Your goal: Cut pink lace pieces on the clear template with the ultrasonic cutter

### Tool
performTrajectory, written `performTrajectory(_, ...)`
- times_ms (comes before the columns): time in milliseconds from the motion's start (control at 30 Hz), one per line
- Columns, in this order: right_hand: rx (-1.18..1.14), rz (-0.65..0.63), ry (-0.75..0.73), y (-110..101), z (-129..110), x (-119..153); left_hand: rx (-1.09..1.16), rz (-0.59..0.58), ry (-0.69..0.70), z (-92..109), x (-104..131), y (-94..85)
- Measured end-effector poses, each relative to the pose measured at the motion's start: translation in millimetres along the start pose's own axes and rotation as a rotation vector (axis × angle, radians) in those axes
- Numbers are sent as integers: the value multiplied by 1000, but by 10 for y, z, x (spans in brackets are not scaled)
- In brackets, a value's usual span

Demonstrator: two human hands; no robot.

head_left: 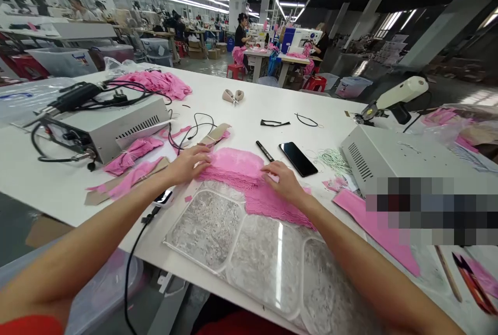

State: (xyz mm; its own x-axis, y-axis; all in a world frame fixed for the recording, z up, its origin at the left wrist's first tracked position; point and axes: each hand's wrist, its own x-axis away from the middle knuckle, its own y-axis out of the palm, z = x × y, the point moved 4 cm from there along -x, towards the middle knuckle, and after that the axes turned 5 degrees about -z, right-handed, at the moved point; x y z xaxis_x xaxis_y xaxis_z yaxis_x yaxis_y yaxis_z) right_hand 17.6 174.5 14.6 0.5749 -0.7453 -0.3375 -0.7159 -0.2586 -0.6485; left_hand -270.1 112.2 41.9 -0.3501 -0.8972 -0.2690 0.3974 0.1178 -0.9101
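Observation:
A neat stack of pink fabric pieces [236, 163] lies in front of me, its layered edges facing me. A second pink stack [268, 201] overlaps it on the right, partly under my right forearm. My left hand [190, 163] rests at the left end of the first stack, its fingers stretched out over the edge. At the right end, my right hand [283, 181] has its thumb and forefinger closed on the fabric's corner. Both stacks sit along the far edge of a clear plastic mat [264, 262] with rounded panels.
A black marker [265, 151] and phone [298, 158] lie beyond my right hand. Grey machine boxes stand left [112, 125] and right [412, 164], with cables. Green thread [333, 160], pink scraps [134, 156] and red-handled snips [472, 283] lie around. A smartwatch [163, 197] is by my left forearm.

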Motion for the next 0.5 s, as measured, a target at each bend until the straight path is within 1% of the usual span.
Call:
performTrajectory(33,-10,0,51,-57,39,96,6,-14,24,108,12,55)
performTrajectory(100,-34,-13,156,-209,115,307,25,-73,88,386,-8,204)
performTrajectory(200,-79,-65,286,-387,224,624,47,-191,172,824,-113,512)
performTrajectory(267,-96,-89,345,-430,290,790,43,-248,190,1028,-209,713)
performTrajectory(300,-100,-95,365,-432,319,849,38,-268,185,1092,-258,794)
performTrajectory(367,-105,-102,391,-415,360,920,24,-294,155,1150,-341,899)
performTrajectory(433,-107,-108,399,-397,381,941,19,-313,122,1154,-397,927)
performTrajectory(500,-109,-118,400,-390,385,939,28,-340,103,1144,-428,909)
